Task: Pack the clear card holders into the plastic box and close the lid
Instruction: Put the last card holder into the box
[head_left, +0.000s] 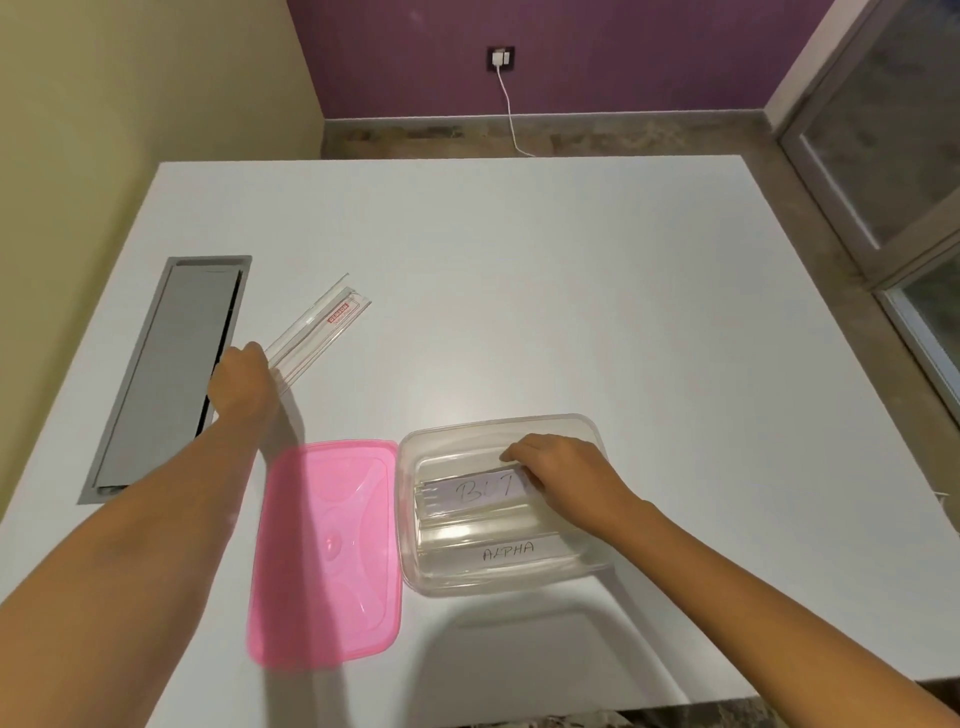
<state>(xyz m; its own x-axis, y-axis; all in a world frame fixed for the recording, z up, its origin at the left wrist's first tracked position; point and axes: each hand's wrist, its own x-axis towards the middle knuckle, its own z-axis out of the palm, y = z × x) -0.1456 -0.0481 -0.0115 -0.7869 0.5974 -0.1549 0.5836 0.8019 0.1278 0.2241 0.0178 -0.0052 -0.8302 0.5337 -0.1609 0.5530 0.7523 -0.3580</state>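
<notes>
Taking the plastic box (415, 525) as landmark: well to its left and farther back, the left hand (244, 382) is closing its fingers on the near end of a clear card holder (319, 327) lying on the white table (519, 286); just left of the box, the pink lid (324, 551) is lying flat, off. Inside the box, the right hand (558, 465) is pressing curled fingers onto the holder marked "B" (467, 493), with the ALPHA holder (506, 552) resting nearer. Judging from this, the left hand's holder should be lifted level and laid parallel to the others; the lid follows afterwards.

Three clear card holders (318, 332), one plastic box (415, 519), one pink lid (327, 551), two hands (244, 379)
</notes>
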